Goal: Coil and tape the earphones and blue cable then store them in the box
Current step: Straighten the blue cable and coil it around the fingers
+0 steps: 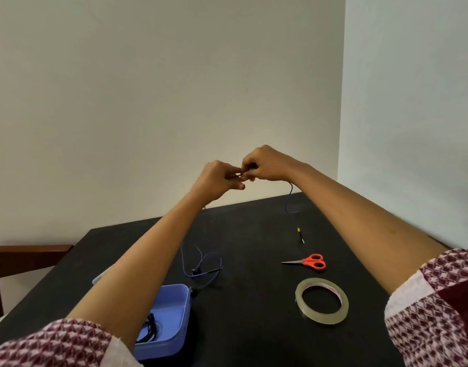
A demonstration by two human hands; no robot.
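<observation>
left hand [217, 180] and right hand [267, 165] pinch the blue cable [288, 197] beyond the box [186, 300]; one length hangs vertically to the black table [254, 327]. earphones [149, 328] lie in the box; white walls [148, 88] behind.

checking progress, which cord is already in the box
The black coiled cord, lying inside the blue box. The blue cable is the other one: it sprawls in loose loops on the black table, outside the box.
</observation>
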